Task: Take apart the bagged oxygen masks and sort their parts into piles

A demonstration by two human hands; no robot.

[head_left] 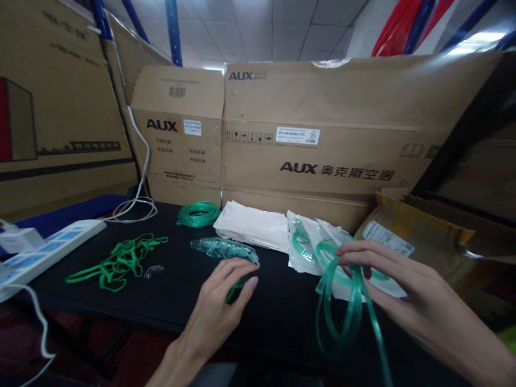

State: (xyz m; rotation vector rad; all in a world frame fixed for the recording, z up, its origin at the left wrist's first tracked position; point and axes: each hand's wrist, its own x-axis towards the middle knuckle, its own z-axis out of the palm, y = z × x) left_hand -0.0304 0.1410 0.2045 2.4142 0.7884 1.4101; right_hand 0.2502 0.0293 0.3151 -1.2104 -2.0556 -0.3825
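Note:
My right hand (403, 301) is closed on a loose coil of clear green tubing (350, 322), pinched at its top, and one end hangs toward me. Behind the coil lie several white and clear pouches (301, 260) with green tubing inside. My left hand (221, 303) hovers over the table's front with its fingers curved and thumb apart. Its fingertips are nearest to a row of nested, clear greenish plastic pieces (223, 248); whether they touch is unclear. Something green shows between thumb and fingers, mostly hidden.
On the black table (169, 290) are green elastic straps (124, 260), a small clear piece (153, 271), a coil of green tubing (198, 214) and stacked white pouches (253, 224). A power strip (60, 247) lies left. Cardboard panels (338, 113) stand behind, an open carton (419, 220) right.

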